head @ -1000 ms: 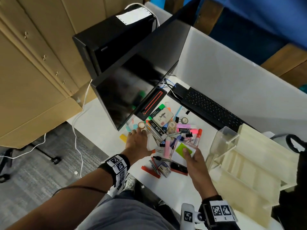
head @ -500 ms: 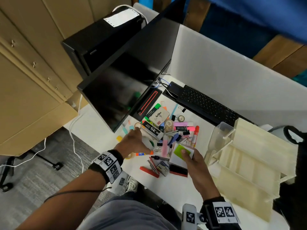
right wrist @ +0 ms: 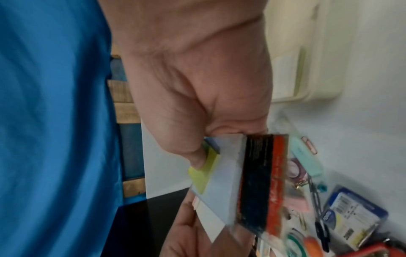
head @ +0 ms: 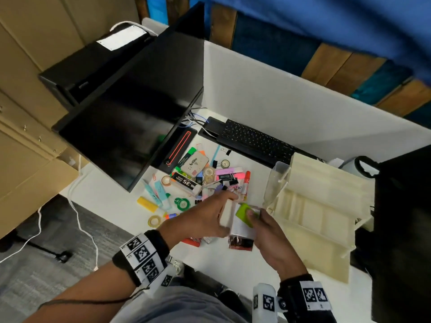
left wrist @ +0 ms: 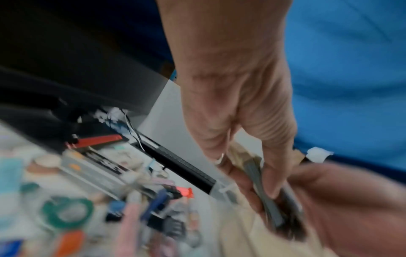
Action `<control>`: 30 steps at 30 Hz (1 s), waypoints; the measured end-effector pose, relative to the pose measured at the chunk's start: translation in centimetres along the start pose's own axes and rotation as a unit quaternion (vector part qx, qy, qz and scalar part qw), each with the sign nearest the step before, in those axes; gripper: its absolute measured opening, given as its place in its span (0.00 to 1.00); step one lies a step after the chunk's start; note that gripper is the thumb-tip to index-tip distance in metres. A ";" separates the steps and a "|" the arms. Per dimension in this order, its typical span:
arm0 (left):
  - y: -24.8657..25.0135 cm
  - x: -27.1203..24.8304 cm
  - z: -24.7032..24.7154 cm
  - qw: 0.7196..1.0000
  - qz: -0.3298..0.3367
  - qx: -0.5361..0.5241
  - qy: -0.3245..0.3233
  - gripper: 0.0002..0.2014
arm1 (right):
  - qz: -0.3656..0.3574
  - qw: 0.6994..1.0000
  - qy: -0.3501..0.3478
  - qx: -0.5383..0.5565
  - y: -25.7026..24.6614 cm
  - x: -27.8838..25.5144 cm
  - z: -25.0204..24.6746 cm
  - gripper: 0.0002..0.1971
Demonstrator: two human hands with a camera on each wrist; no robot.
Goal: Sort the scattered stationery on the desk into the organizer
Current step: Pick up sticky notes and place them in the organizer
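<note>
sticky-note packet (head: 242,226) sits pinched in the right hand (head: 270,238); left hand (head: 205,220) clasps a pale pad (head: 226,214). square both stacks before lowering into the organizer (head: 312,220).

A white desk (head: 112,194) is occupied at its rear left by a black flat monitor (head: 130,122), behind which a black computer tower (head: 93,66) is placed. A black keyboard (head: 254,141) is set to the right of the monitor, against a white partition wall (head: 291,108). Before the monitor and keyboard, a heap of scattered stationery (head: 198,178) is spread. A cream plastic tiered organizer (head: 314,210) is stationed to the right of the heap.
</note>
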State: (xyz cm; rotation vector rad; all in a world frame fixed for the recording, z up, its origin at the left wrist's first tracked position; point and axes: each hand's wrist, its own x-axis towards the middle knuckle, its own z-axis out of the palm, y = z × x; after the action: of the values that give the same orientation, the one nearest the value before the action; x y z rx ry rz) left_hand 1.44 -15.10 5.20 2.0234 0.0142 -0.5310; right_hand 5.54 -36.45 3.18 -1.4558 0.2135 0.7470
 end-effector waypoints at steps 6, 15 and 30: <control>4.5 1.8 5.1 0.979 -0.062 -0.149 -0.121 0.57 | 0.009 0.999 0.014 0.031 1.9 -2.5 -4.2 0.17; 5.7 5.9 12.0 0.995 -0.091 0.045 -0.019 0.43 | 0.045 0.994 0.083 0.063 4.5 -2.7 -12.3 0.14; 3.3 7.6 15.9 0.977 -0.168 0.129 0.012 0.07 | 0.053 0.955 0.261 0.128 6.2 6.5 -12.3 0.14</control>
State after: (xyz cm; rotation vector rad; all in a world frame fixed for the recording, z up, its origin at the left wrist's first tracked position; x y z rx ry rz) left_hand 3.35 -31.76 -1.29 2.2962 0.3222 -0.7523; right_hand 10.68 -46.28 -7.25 -1.3735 0.7716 0.3845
